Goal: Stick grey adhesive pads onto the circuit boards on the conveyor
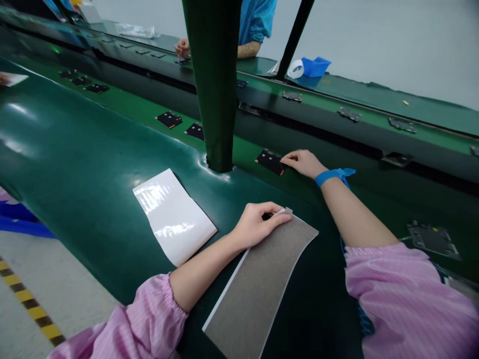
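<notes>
Black rectangular circuit board (268, 161) lies on the bright green strip (247, 144). Right hand (304, 163): narrow, fingertips together at the board's right end; cannot tell if gripping. Left hand (259, 224): pinching at the top edge of a grey rectangular sheet (258, 289), small grey tab (289, 211) at its fingertips. Leftward, glossy white sheet (177, 222) on dark green counter (93, 164). Beyond, dark green upright post (214, 75); co-worker's blue sleeve (264, 22).

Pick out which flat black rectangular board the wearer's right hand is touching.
The flat black rectangular board just right of the thick dark-green post: the right hand touches its right end; no other board meets it.
</notes>
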Demonstrator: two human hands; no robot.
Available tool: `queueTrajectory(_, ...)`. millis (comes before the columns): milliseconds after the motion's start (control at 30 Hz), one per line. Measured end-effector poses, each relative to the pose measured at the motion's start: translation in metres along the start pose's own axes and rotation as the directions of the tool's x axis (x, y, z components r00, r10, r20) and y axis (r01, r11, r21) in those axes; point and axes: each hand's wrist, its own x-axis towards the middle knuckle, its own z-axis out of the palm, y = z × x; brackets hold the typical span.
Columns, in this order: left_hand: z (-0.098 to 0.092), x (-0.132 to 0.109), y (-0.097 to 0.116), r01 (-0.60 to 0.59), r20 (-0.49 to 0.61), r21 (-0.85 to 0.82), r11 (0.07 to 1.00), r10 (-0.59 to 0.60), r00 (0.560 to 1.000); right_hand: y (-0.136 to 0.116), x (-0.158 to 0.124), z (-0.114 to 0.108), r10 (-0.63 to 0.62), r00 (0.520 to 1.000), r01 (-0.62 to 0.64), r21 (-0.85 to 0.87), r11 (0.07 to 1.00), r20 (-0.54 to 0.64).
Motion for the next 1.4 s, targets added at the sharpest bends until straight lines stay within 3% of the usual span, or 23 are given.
queueTrajectory(367, -0.001, 0.001, 0.001, -0.035, 0.032, 0.032, 0.999, 0.034, 0.999, 0.009, -0.011, -0.006, 0.152, 0.986, -0.155, -0.028, 0.988, -0.070)
queueTrajectory(467, -0.001, 0.001, 0.002, -0.035, 0.025, 0.028, 0.999, 0.034, 0.999, 0.001, -0.007, -0.007, 0.009, 0.999, -0.009, -0.014, 1.000, -0.051)
queueTrajectory(567, -0.002, 0.001, 0.002, -0.023, 0.017, 0.036, 0.999, 0.023, 1.000, -0.014, -0.007, -0.006, -0.181, 0.982, 0.183, -0.046, 0.982, 0.057)
queueTrajectory(667, -0.002, 0.001, -0.001, -0.003, -0.002, 0.052, 0.999, 0.003, 1.000, -0.024, -0.014, -0.009, -0.167, 0.976, 0.175, -0.051, 0.983, 0.137)
queueTrajectory(767, -0.002, 0.000, -0.002, 0.010, -0.010, 0.057, 0.998, -0.009, 1.000, -0.024, -0.029, -0.018, -0.133, 0.989, 0.129, 0.069, 0.989, 0.071)
queueTrajectory(933, -0.001, 0.000, 0.002, 0.008, -0.011, 0.063, 0.998, -0.007, 1.000, 0.004, -0.065, -0.029, -0.055, 0.972, 0.148, 0.411, 0.899, -0.229)
queueTrajectory(1000, -0.001, 0.000, 0.003, 0.009, -0.009, 0.065, 0.998, -0.009, 1.000, 0.026, -0.083, -0.030, 0.004, 0.975, 0.101, 0.456, 0.884, -0.224)
queueTrajectory(1067, -0.001, -0.001, 0.004, 0.015, -0.014, 0.065, 0.998, -0.014, 1.000, 0.048, -0.100, -0.032, 0.038, 0.990, 0.027, 0.439, 0.898, -0.138)
queueTrajectory(1167, -0.001, -0.001, 0.003, 0.019, -0.018, 0.063, 0.998, -0.018, 1.000, 0.065, -0.123, -0.039, 0.122, 0.990, -0.100, 0.267, 0.958, -0.064)
queueTrajectory(1233, -0.001, -0.001, 0.002, 0.018, -0.017, 0.066, 0.998, -0.017, 1.000, 0.054, -0.135, -0.043, 0.134, 0.980, -0.113, 0.139, 0.984, -0.150)
queueTrajectory(1300, -0.001, -0.001, 0.002, 0.019, -0.015, 0.067, 0.998, -0.018, 1.000, 0.026, -0.144, -0.042, 0.054, 0.972, -0.028, 0.116, 0.993, -0.231)
queueTrajectory(1400, -0.001, -0.001, 0.001, 0.019, -0.017, 0.045, 0.999, -0.019, 1.000, -0.026, -0.155, -0.031, -0.102, 0.978, 0.143, 0.230, 0.963, -0.183)
